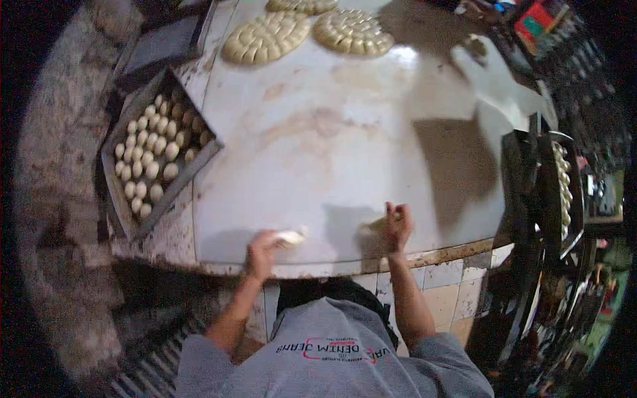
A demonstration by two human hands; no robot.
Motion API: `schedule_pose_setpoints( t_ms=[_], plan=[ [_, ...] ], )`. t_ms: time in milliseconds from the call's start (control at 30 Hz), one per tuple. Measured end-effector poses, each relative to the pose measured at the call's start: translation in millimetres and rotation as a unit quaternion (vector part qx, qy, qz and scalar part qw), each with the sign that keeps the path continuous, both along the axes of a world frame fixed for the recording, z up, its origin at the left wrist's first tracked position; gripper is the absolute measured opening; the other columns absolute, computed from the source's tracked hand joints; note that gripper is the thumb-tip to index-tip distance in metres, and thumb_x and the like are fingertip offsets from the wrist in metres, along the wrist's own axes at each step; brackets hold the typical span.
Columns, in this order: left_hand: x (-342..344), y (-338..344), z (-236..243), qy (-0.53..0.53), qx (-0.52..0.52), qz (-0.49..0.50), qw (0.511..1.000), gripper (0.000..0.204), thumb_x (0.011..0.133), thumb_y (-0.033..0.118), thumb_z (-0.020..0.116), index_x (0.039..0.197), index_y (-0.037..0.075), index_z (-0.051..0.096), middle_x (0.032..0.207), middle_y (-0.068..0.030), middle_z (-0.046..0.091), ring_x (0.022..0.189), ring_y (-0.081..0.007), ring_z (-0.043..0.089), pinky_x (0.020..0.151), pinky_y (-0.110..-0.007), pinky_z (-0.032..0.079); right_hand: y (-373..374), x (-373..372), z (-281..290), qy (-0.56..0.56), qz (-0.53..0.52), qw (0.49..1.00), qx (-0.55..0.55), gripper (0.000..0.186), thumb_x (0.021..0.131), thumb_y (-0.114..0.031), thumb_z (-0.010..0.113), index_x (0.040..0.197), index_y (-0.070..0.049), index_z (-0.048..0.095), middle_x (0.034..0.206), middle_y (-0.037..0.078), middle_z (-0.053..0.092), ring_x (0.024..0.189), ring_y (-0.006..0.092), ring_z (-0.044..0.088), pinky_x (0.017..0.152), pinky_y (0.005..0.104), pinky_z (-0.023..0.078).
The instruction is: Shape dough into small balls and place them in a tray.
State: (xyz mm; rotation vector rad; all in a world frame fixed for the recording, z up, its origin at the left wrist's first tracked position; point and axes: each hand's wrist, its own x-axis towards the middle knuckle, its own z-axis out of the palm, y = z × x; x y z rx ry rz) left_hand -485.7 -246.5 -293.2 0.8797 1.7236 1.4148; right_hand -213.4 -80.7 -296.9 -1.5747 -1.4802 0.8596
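Note:
Near the front edge of the white worktop [298,179], my left hand [262,249] is closed on a small pale piece of dough [292,237], which sticks out to the right of the fingers. My right hand [398,229] is raised a little over the same edge, its fingers bent and pinched. A second piece of dough [375,225] shows at the left side of those fingers, blurred and partly in shadow. The two hands are well apart, with bare worktop between them.
At the left, a dark tray [192,166] holds many round dough balls [151,142]. Scored dough rounds [265,38] lie at the far side. A white cloth or bag [488,76] rests at the far right. Another dark tray [576,199] with dough pieces stands beyond the right edge.

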Motion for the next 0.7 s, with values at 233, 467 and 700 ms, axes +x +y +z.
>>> schedule_pose_setpoints(
  t_ms=[233,467,700],
  plan=[
    [-29.9,63.9,34.5,0.537,-0.115,0.016,0.835,0.028,0.067,0.027,0.07,0.077,0.005,0.057,0.079,-0.0117,0.055,0.08,-0.0296,0.051,0.075,-0.041,0.04,68.3,-11.3,-2.0,-0.376,0.011,0.912,0.161,0.022,0.077,-0.028,0.061,0.077,-0.006,0.055,0.086,0.012,0.058,0.083,0.0299,0.049,0.077,0.0393,0.036],
    [41.6,32.0,13.7,0.473,-0.052,-0.106,0.873,0.018,0.066,0.018,0.068,0.07,0.007,0.055,0.082,-0.0091,0.055,0.082,-0.0284,0.051,0.073,-0.04,0.043,-32.0,3.7,4.4,-0.347,0.323,0.857,0.202,0.021,0.074,-0.017,0.061,0.088,-0.004,0.052,0.089,0.014,0.051,0.09,0.033,0.047,0.084,0.0442,0.036],
    [-33.5,125.1,-33.0,0.399,-0.046,0.119,0.908,0.012,0.062,0.004,0.06,0.069,0.005,0.051,0.07,-0.0111,0.051,0.073,-0.028,0.05,0.065,-0.041,0.039,113.3,35.5,-24.2,-0.301,0.102,0.924,0.215,0.02,0.078,-0.019,0.059,0.087,-0.003,0.053,0.089,0.017,0.051,0.087,0.0332,0.046,0.08,0.0427,0.038]
  ],
)
